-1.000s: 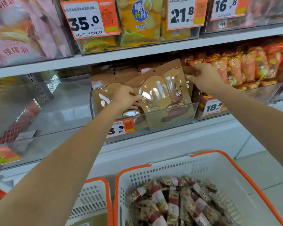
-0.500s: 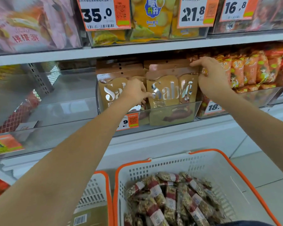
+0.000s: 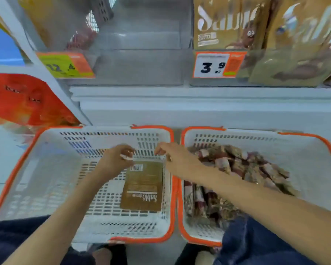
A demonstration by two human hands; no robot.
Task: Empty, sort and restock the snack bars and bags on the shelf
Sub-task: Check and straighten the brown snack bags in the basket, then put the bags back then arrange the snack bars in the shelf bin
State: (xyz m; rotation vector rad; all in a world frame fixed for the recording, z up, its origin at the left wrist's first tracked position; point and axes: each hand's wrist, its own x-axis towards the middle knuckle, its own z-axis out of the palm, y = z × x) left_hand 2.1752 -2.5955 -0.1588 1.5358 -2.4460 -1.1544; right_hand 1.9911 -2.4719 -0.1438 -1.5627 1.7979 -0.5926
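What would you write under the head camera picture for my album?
Both hands reach a brown Sablé bag in the left basket, beside a basket of snack bars.

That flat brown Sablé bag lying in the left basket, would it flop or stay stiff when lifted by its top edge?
The brown Sablé bag lies flat and unwrinkled, so it probably stays fairly stiff. It looks thin, so likely light. Both hands, left hand and right hand, pinch its top corners, suggesting a smooth pouch that might otherwise slip or swing.

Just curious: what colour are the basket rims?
Orange, on both white baskets; the head view shows it.
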